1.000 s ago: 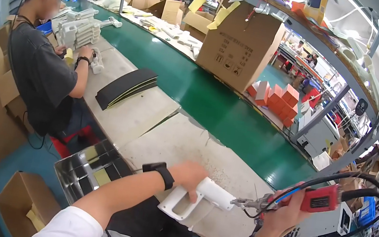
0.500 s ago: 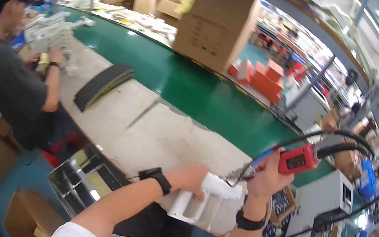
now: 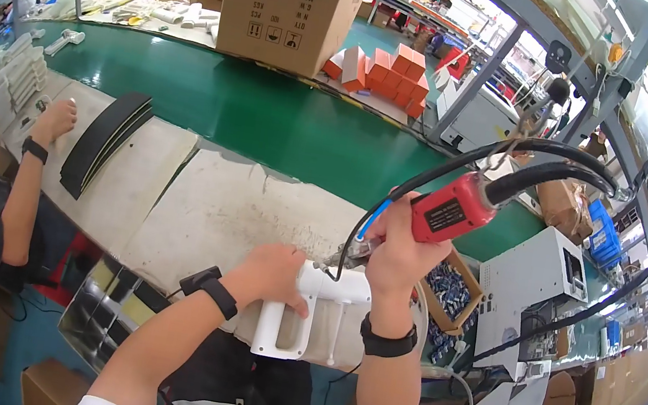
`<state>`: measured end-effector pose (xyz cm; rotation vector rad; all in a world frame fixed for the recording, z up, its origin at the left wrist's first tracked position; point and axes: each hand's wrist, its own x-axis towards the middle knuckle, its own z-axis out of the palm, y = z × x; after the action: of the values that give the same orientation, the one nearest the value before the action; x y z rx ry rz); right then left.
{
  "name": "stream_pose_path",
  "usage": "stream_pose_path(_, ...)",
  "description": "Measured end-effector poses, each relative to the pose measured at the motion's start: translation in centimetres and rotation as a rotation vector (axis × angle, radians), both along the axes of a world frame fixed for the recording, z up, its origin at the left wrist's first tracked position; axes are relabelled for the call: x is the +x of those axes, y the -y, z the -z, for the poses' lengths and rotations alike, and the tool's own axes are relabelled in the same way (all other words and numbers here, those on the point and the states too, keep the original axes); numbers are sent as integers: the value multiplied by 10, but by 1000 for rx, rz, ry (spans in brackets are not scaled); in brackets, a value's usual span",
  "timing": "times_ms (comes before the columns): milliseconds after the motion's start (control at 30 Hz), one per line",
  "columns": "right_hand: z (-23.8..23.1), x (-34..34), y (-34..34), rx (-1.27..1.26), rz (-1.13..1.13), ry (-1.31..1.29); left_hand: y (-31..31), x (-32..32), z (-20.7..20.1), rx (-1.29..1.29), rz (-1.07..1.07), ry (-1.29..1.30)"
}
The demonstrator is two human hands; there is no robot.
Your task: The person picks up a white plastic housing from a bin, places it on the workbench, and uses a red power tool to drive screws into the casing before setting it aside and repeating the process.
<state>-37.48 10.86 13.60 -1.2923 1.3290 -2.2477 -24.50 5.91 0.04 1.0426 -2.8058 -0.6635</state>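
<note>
My left hand [image 3: 272,273] is closed around the top left of a white plastic housing [image 3: 343,287] with a looped handle, which rests at the bench's near edge. In my right hand [image 3: 400,257] is a red power tool [image 3: 453,209] with thick black hoses and a thin blue tube. The tool's metal front end [image 3: 348,254] points down and left, just above the housing's upper edge. Whether the tip touches the plastic cannot be told. A black cable loops down over that spot.
A stack of curved dark strips [image 3: 106,143] lies on the pale bench [image 3: 240,198]. A co-worker's hand [image 3: 57,120] is near white parts [image 3: 17,82] at left. At right are a box of small parts [image 3: 453,295] and a white machine [image 3: 526,294]. A green conveyor [image 3: 229,103] runs behind.
The view has swung to the right. My hands keep hold of the housing and the red tool, with the tool's front end still close to the housing. The co-worker's hand has shifted.
</note>
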Motion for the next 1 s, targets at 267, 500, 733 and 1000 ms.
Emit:
stream_pose_path(267, 48, 5, 23, 150, 35, 26, -3, 1, -10, 22, -27, 19)
stream_pose_path(500, 35, 6, 11, 80, 53, -20, -4, -3, -3, 20, -50, 30)
stream_pose_path(733, -20, 20, -33, 5, -33, 70, 10, -1, 6, 7, -61, -11)
stream_pose_path(1000, 42, 11, -23, -21, -273, 408, 11, -13, 43, -153, 36, -283)
